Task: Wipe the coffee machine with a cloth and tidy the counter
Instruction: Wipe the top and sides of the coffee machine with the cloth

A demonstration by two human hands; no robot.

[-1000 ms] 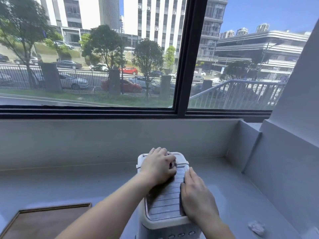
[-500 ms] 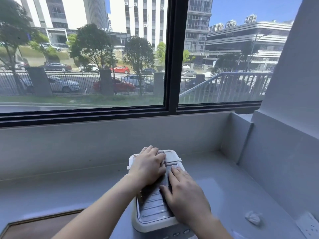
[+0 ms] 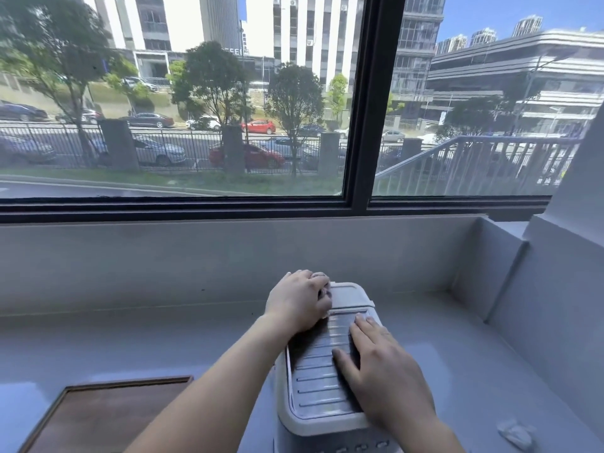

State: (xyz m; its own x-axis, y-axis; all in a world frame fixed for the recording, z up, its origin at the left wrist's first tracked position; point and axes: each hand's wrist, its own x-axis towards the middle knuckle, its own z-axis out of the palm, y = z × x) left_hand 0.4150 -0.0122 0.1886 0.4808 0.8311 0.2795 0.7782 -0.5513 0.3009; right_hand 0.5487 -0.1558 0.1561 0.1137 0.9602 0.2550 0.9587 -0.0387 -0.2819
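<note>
A white coffee machine (image 3: 315, 392) with a ribbed grey top stands on the grey counter (image 3: 464, 351), low in the middle of the view. My left hand (image 3: 295, 302) lies on its rear left corner, fingers curled over the edge beside the white rear lid. Flat on the ribbed top rests my right hand (image 3: 382, 371), fingers spread and pointing away from me, nothing held in it. A small crumpled white piece, perhaps cloth or paper (image 3: 516, 433), lies on the counter to the right of the machine, apart from both hands.
A dark wooden tray (image 3: 104, 416) sits on the counter at the lower left. A grey upstand (image 3: 196, 263) runs behind the counter under a wide window, and a grey side wall (image 3: 555, 308) closes it on the right.
My right hand has slid from the machine's right edge onto the ribbed top. My left hand has shifted toward the rear left corner. The view has swung a little.
</note>
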